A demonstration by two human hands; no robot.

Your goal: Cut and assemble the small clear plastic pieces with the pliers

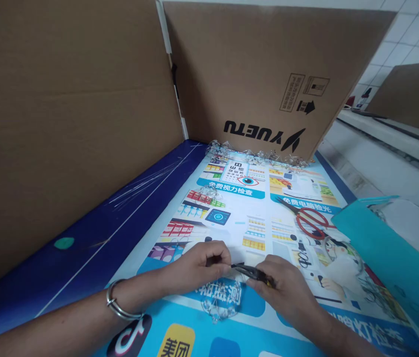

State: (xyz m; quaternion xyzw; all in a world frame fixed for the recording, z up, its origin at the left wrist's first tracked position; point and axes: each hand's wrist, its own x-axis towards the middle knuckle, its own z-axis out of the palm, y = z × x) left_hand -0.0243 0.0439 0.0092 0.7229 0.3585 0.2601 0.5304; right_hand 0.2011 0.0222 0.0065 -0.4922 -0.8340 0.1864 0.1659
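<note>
Pliers (251,272), gripped by the right hand (287,286), lie side to side, pointing at the left hand (202,263), which pinches I cannot tell what, while the wire loop (217,312) sits nearer the left hand, toward the near edge of the worktop (180,315).

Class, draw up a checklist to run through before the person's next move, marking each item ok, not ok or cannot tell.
1. Pliers gripped: ok, the right hand is closed around the handles.
2. Left hand at the pliers' tip: ok, its fingertips are right beside it.
3. Wire caught in the pliers: cannot tell, too small and dark there.
4. Scissors apart from both hands: ok, they lie beyond the right hand.
5. Bracelet off: not ok, it is on the left wrist.
6. Clear beaded wire piece in view: ok, it shows just below the hands.
</note>
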